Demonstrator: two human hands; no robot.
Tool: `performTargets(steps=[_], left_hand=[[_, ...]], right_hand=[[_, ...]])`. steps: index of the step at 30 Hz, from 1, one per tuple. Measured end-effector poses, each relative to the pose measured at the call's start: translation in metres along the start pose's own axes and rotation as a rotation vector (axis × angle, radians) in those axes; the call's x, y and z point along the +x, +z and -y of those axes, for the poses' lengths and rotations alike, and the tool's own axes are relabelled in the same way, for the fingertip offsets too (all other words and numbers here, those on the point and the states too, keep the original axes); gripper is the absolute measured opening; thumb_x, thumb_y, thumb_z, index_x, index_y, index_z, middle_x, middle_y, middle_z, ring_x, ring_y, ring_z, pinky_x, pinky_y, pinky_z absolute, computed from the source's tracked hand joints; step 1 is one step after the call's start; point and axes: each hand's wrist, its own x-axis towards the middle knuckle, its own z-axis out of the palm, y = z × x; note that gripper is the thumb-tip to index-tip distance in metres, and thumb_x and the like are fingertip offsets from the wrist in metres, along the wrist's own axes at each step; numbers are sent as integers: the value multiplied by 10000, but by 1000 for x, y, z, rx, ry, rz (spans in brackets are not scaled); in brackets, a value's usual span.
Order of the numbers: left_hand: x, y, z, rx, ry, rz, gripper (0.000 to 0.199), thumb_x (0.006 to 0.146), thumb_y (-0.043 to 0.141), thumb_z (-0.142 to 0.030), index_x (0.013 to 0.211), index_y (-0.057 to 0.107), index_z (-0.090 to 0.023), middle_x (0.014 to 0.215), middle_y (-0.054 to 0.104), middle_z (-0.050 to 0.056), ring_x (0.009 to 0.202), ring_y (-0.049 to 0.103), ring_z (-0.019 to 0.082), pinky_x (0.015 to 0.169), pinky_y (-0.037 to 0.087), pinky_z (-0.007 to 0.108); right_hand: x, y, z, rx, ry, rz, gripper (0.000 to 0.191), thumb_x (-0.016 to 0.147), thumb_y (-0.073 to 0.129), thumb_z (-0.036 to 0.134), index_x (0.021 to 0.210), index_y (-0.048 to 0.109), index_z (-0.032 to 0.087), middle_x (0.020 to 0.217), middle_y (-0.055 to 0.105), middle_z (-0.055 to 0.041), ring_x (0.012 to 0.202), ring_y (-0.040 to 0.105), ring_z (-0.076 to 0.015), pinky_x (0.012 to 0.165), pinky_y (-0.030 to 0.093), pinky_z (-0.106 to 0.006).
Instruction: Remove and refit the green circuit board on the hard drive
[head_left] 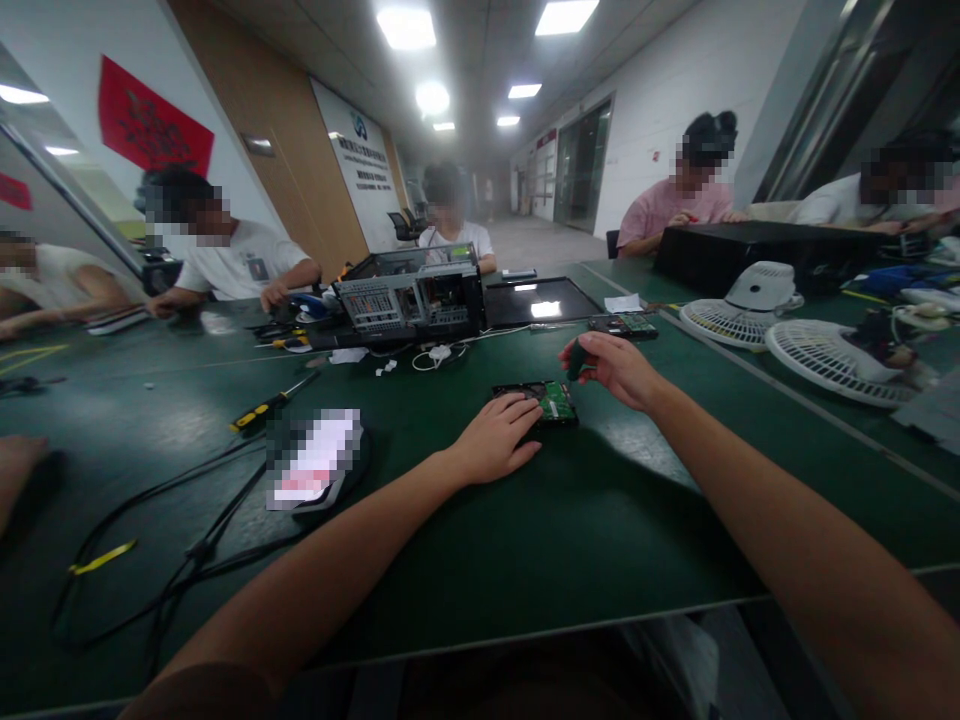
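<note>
A hard drive lies on the green table with its green circuit board facing up. My left hand rests on the drive's left part, fingers stretched flat over it and thumb apart on the near side. Just above the drive's far right corner, my right hand is closed around a screwdriver with a dark green handle. Its shaft is too faint to make out, so I cannot tell whether the tip touches the drive.
An opened computer case stands beyond the drive, beside a dark flat panel. Another circuit-board unit lies behind my right hand. White fan parts are at right. A yellow-black screwdriver, phone and black cables lie left. Several people sit around.
</note>
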Motion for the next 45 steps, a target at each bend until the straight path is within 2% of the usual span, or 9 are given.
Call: performTargets(steps=[12, 19, 24, 27, 32, 40, 45], left_hand=[[1, 0, 1, -20, 38, -24, 545, 1040, 530, -439, 1523, 505, -188, 1540, 558, 123, 1471, 446, 305, 1215, 388, 531], [1, -2, -2, -36, 21, -37, 527, 1031, 550, -419, 1494, 512, -171, 1530, 561, 137, 1455, 470, 292, 1218, 392, 502], [1, 0, -1, -50, 15, -40, 511, 1017, 569, -415, 1473, 515, -188, 1523, 566, 132, 1459, 473, 278, 1221, 387, 494], [1, -2, -3, -63, 1, -34, 493, 1025, 557, -411, 1461, 515, -184, 1525, 563, 134, 1461, 476, 271, 1227, 380, 487], [0, -5, -5, -76, -18, -13, 497, 1038, 532, -412, 1469, 499, -166, 1536, 551, 140, 1471, 466, 280, 1240, 358, 491], [0, 1, 0, -85, -22, -34, 488, 1022, 562, -403, 1453, 514, -179, 1520, 566, 137, 1458, 479, 278, 1232, 373, 499], [0, 2, 0, -56, 32, -53, 491, 1037, 536, -374, 1498, 499, -205, 1540, 547, 114, 1458, 469, 281, 1232, 374, 500]], right_hand=[[2, -3, -4, 27, 4, 19, 287, 894, 751, 498, 939, 697, 220, 1030, 783, -93, 868, 734, -218, 577, 513, -284], [1, -2, -3, 19, 15, 7, 336, 932, 697, 507, 1121, 744, 233, 1016, 772, -83, 878, 724, -210, 581, 493, -273], [3, -2, -4, 31, 55, 9, 430, 966, 592, 606, 1061, 755, 220, 1012, 773, -101, 884, 719, -225, 576, 484, -295], [4, -3, -5, 48, 78, 12, 452, 980, 553, 609, 1034, 756, 209, 995, 775, -110, 879, 715, -232, 571, 480, -302], [4, -5, -6, 52, 74, 21, 391, 977, 595, 556, 1018, 762, 205, 1016, 778, -109, 898, 720, -228, 579, 481, -292], [2, -2, -2, 4, 23, 4, 349, 914, 710, 551, 955, 765, 208, 1042, 779, -106, 898, 722, -225, 603, 507, -292], [-1, 0, 1, -27, -5, -20, 300, 891, 750, 512, 906, 762, 213, 997, 771, -84, 845, 696, -195, 595, 494, -274]])
